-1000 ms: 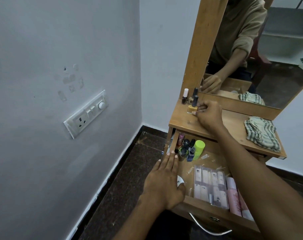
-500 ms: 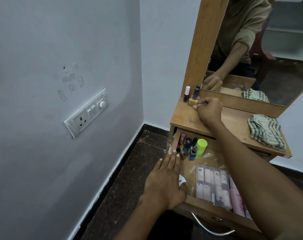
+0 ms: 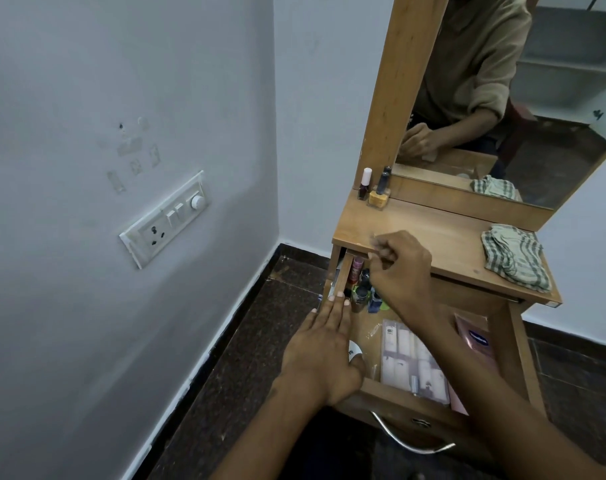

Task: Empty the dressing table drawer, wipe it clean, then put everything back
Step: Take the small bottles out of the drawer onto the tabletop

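Note:
The wooden dressing table's drawer [image 3: 395, 403] stands pulled out, holding small bottles [image 3: 358, 296] at its far left, a clear packet of white tubes [image 3: 409, 362] and a pink tube [image 3: 474, 341]. My left hand [image 3: 325, 348] lies flat with straight fingers on the drawer's left side wall. My right hand [image 3: 395, 271] hovers over the bottles at the tabletop's front edge, fingers loosely curled and holding nothing. On the tabletop [image 3: 422, 233], a yellow nail polish bottle [image 3: 378, 198] and a dark red one with a white cap [image 3: 363, 187] stand at the back left. A checked cloth [image 3: 514, 256] lies at the right.
A mirror [image 3: 523, 91] rises behind the tabletop and reflects a person's arm. The grey wall on the left carries a switch and socket panel [image 3: 166, 218]. Dark stone floor [image 3: 270, 341] runs between wall and table. The drawer's metal handle [image 3: 409, 441] juts toward me.
My right hand let go of the yellow nail polish bottle at the tabletop's back left and came back down over the bottles in the drawer. My left hand stayed on the drawer's side.

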